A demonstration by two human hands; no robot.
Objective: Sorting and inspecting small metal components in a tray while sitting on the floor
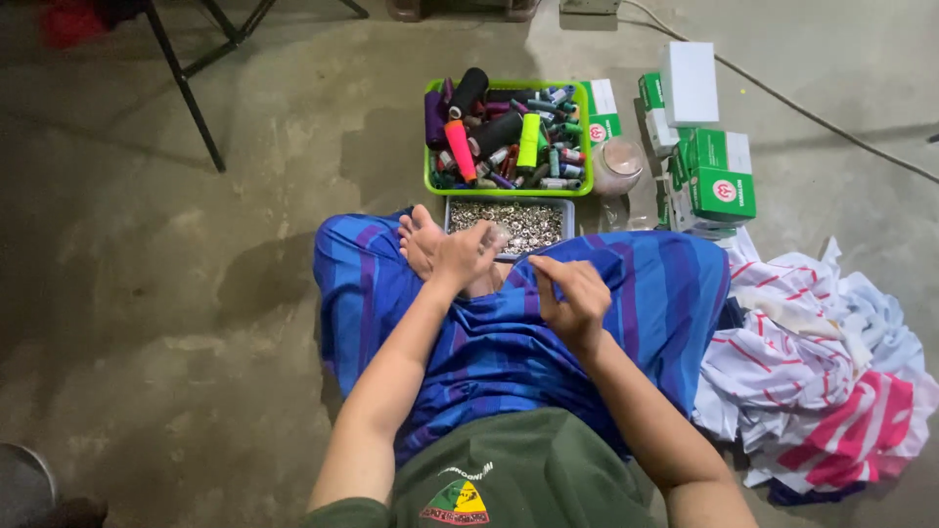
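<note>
Presently, all positions are given relative to the grey tray.
Grey tray [564,203]: rectangular, filled with small silvery metal pieces, set on the concrete floor just beyond the person's crossed legs.
Left hand [468,256]: at the tray's near left edge, over a bare foot [419,238]; fingers drawn narrow toward the tray contents; whether they hold a piece cannot be told.
Right hand [575,293]: just nearer than the tray, over the blue striped cloth [509,342]; fingers curled narrow, thumb against forefinger; any item pinched is too small to confirm.
Green basket [582,137]: directly beyond the tray, touching it, packed with thread spools in mixed colours.
Clear jar [616,166]: beyond the tray's right corner, beside the basket.
Green and white boxes [709,171]: right of the tray, stacked.
Striped garments [822,372]: well right of the tray, nearer the person, heaped on the floor.
</note>
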